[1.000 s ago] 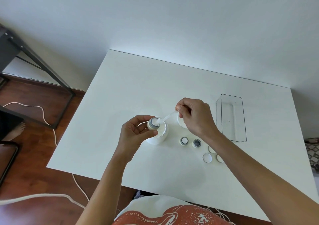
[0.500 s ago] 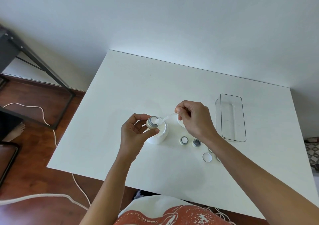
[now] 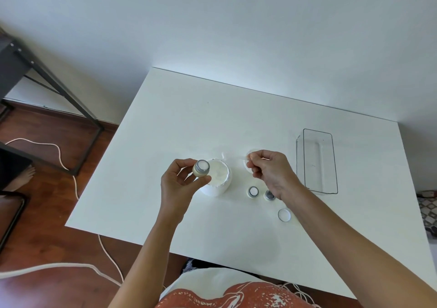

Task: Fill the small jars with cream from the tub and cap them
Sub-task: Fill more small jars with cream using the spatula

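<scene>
My left hand (image 3: 181, 184) holds a small jar (image 3: 201, 168) tilted toward me, its mouth white with cream, just left of the open white cream tub (image 3: 217, 177). My right hand (image 3: 269, 171) pinches a thin clear spatula (image 3: 233, 157) whose tip hangs above the tub's far rim. Two more small jars stand on the table right of the tub: one (image 3: 253, 192) shows white inside, the other (image 3: 269, 195) looks dark inside. A white cap (image 3: 284, 215) lies in front of them. The tub's lid (image 3: 247, 163) is mostly hidden behind my right hand.
A clear rectangular bin (image 3: 316, 161) stands at the right of the white table (image 3: 189, 123). A dark metal frame (image 3: 47, 80) and a white cable (image 3: 68, 166) are on the wooden floor to the left. The table's front edge is close to my body.
The spatula has left the jar's mouth: my right hand drew it back to the right over the tub. My left hand shifted the jar a little left and tilted it up.
</scene>
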Demonstrator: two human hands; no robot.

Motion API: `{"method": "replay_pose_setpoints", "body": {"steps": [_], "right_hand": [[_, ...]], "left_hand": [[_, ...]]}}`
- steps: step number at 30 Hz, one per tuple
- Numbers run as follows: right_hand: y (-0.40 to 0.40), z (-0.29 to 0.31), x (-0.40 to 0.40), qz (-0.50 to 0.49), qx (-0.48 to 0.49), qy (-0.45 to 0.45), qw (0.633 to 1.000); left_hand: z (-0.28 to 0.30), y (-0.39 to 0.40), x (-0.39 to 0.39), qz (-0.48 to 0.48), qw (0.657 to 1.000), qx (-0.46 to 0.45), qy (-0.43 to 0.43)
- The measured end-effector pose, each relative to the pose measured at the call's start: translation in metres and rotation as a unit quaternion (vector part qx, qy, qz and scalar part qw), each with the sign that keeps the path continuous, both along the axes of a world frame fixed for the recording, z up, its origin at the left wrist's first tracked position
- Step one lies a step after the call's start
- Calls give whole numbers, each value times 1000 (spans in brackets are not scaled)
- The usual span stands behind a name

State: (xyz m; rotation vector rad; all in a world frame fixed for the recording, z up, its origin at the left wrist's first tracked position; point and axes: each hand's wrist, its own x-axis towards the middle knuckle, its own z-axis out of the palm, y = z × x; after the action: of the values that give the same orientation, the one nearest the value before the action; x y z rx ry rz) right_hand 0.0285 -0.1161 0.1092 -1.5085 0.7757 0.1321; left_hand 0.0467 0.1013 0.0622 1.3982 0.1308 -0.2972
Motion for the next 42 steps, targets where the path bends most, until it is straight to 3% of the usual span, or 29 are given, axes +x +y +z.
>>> {"method": "replay_pose_setpoints", "body": {"steps": [3, 5, 7, 9, 11, 16, 19, 21, 26, 28, 34, 38, 42], "right_hand": [[10, -17, -4, 40, -179, -57, 981], [17, -23, -9, 112, -273, -125, 947], [17, -28, -13, 242, -395, -190, 865], [13, -30, -19, 364, -511, -223, 746], [8, -29, -24, 408, -557, -237, 684], [-6, -26, -31, 406, -588, -266, 647], [-12, -21, -33, 398, -581, -272, 656], [-15, -16, -34, 373, -561, -277, 685], [-25, -4, -42, 125, -408, -228, 875], [-38, -1, -48, 63, -353, -183, 915], [-77, 0, -79, -82, -186, -122, 972], [-90, -6, -104, -149, -54, -77, 984], [-94, -12, -123, -175, 12, -51, 983]], "left_hand": [[-1, 3, -1, -2, 1000, 3, 5], [-1, 5, -2, -4, 1000, 6, 6], [-1, 7, -3, -6, 1000, 7, 7], [-2, 9, -5, -8, 1000, 7, 8], [-3, 10, -6, -8, 1000, 7, 10], [-5, 11, -9, -13, 1000, 10, 8], [-6, 11, -12, -18, 1000, 10, 8], [-7, 10, -15, -24, 1000, 12, 11], [-10, -3, -29, -70, 997, 12, 18], [-15, -16, -40, -121, 992, 21, 12], [-52, -67, -73, -274, 948, 149, -60], [-82, -89, -84, -251, 935, 233, -90], [-103, -98, -90, -214, 923, 297, -118]]}}
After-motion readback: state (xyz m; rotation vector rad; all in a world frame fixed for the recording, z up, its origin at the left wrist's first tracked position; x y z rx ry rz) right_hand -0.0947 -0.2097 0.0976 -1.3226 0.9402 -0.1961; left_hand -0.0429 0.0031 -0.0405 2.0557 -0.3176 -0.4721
